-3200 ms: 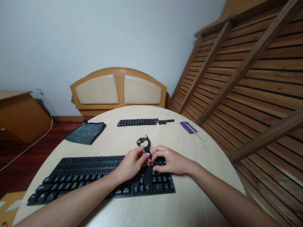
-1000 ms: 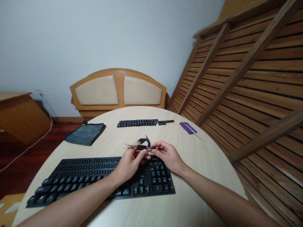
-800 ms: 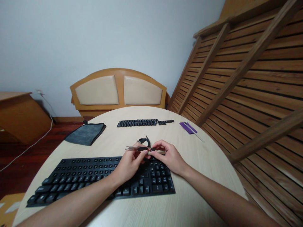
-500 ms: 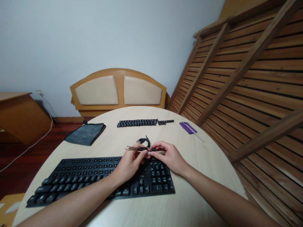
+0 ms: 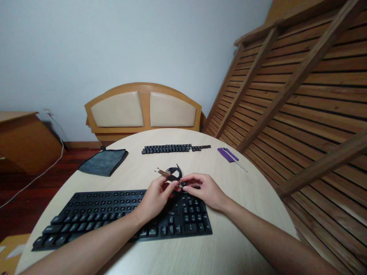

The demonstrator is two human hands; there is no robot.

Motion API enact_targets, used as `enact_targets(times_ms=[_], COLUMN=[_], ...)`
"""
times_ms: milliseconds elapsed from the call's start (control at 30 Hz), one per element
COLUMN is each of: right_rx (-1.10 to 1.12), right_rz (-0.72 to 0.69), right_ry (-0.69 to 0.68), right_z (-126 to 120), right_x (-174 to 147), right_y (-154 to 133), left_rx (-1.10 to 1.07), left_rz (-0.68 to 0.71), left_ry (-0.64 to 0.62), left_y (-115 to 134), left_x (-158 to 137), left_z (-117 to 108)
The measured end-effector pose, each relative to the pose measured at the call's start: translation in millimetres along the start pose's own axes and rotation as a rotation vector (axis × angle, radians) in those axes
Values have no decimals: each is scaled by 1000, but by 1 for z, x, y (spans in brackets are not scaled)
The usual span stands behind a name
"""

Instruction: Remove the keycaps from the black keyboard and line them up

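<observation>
My left hand is closed above the upper right part of a black keyboard. Between its fingers is a slim brown-and-black tool, with thin prongs pointing left; its exact kind is unclear. Close to those fingertips, my right hand pinches a small black keycap. A pale tip shows between the two hands, too small to name. Many keys in the keyboard's upper rows lack caps, while the lower rows and number pad have them. Behind the hands lies a coiled black cable.
Rows of loose black keycaps lie toward the far side of the round table. A grey cloth is at the left. Purple cloth strips and a thin white stick lie right. Wooden slats lean beyond the table.
The brown-and-black tool has tilted, its prongs rising a little. The right fingertips have shifted slightly, and the keycap shows more clearly between them. Both arms stay nearly still.
</observation>
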State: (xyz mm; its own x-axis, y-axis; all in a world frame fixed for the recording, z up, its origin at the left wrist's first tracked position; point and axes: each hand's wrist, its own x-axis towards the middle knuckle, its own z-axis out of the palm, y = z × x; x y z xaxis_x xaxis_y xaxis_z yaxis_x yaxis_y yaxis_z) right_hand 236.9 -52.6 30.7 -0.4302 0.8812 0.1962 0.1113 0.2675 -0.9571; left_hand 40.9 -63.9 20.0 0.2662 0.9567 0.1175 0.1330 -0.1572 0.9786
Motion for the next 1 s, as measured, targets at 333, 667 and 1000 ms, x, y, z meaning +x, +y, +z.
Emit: enact_targets(times_ms=[333,667,1000], right_rx=[83,268,-346], right_rz=[2,213,97], right_ry=[31,78,339], right_z=[3,-15,-93], right_x=[2,11,40], right_y=[7,17,65], left_rx=[59,63,228], left_rz=[30,-19,14], left_ry=[-37,8,-34], left_y=[0,-2,-2], left_x=[0,1,1], left_z=[0,0,3])
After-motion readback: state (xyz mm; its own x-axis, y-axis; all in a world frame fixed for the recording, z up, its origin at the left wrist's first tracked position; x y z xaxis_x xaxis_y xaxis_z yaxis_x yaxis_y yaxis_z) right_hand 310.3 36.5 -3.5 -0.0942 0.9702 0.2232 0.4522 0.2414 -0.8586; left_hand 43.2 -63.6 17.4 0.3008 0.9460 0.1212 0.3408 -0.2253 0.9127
